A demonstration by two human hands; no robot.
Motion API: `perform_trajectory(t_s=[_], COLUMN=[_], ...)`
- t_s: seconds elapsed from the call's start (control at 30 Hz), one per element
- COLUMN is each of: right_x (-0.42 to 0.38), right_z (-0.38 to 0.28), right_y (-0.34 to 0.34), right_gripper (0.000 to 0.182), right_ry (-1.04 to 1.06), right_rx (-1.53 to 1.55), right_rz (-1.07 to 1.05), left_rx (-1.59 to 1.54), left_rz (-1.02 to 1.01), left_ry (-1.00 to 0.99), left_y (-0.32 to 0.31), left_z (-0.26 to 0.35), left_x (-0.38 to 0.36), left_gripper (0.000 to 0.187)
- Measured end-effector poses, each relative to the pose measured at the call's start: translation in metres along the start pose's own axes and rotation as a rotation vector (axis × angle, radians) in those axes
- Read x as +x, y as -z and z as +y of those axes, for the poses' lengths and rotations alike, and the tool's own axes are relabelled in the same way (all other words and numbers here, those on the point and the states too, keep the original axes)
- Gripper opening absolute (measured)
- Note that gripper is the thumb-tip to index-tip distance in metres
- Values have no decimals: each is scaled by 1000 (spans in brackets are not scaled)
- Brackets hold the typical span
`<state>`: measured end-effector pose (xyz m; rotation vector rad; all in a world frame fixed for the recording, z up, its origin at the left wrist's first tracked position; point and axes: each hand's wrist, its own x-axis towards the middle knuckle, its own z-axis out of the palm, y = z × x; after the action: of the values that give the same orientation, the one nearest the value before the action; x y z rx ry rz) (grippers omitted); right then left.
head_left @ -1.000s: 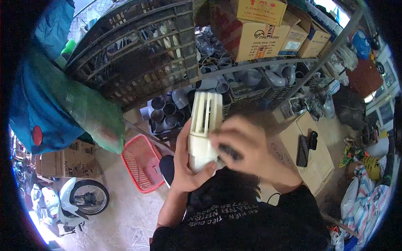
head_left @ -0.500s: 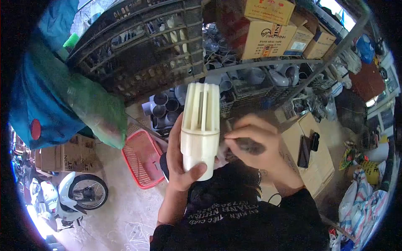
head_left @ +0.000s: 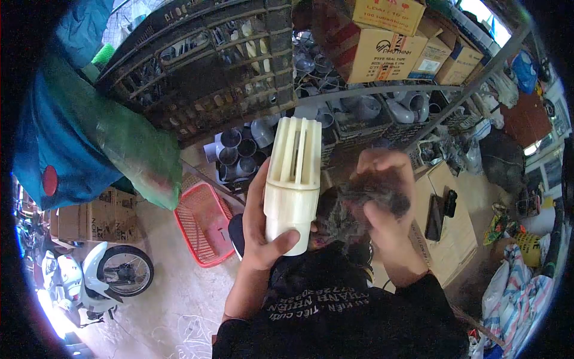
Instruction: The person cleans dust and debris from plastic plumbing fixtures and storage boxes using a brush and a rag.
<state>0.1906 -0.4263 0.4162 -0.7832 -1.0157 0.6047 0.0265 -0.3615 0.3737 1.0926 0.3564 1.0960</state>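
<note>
My left hand (head_left: 263, 245) is wrapped round a cream-white plastic foot valve (head_left: 293, 191), with the thumb across its smooth lower end. The valve stands nearly upright, its slotted strainer cage pointing up. To its right, apart from it, is my right hand (head_left: 391, 221), raised with the fingers curled round a dark grey, fuzzy wad of cloth (head_left: 353, 200). Part of the wad hangs below the fingers towards the valve, slightly blurred.
A red plastic basket (head_left: 206, 227) sits on the floor at left, beyond it a motorbike wheel (head_left: 125, 270). Grey pipe fittings (head_left: 239, 149) fill crates ahead. Cardboard boxes (head_left: 388, 54) stand on a shelf. At right, a phone (head_left: 434, 218) lies on cardboard (head_left: 460, 239).
My right hand has moved right and slightly up, away from the foot valve, and more of the grey wad shows. The valve has shifted slightly right and tilted a little in my left hand.
</note>
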Motion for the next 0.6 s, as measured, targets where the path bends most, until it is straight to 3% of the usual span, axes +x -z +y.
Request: perform_trajectory(t_s=[0.03, 0.13, 0.17, 0.27, 0.37, 0.6], right_x=[0, 8, 12, 38, 46, 19], right_z=[-10, -3, 4, 26, 29, 51], right_y=[-8, -14, -15, -21, -35, -39], right_gripper=[28, 33, 34, 32, 28, 18], right_ry=[2, 428, 473, 598, 659, 744], right_rx=[-114, -723, -760, -856, -864, -860], right_rz=[-6, -560, -530, -419, -392, -307], left_rx=[8, 218, 395, 458, 804, 590], left_rz=[-38, -149, -152, -72, -186, -141], left_ry=[6, -131, -156, 7, -176, -148], left_y=[3, -3, 0, -5, 14, 12], left_z=[-1, -8, -8, -3, -10, -1], left_x=[0, -2, -3, -11, -15, -7], left_gripper=[104, 100, 94, 92, 94, 101])
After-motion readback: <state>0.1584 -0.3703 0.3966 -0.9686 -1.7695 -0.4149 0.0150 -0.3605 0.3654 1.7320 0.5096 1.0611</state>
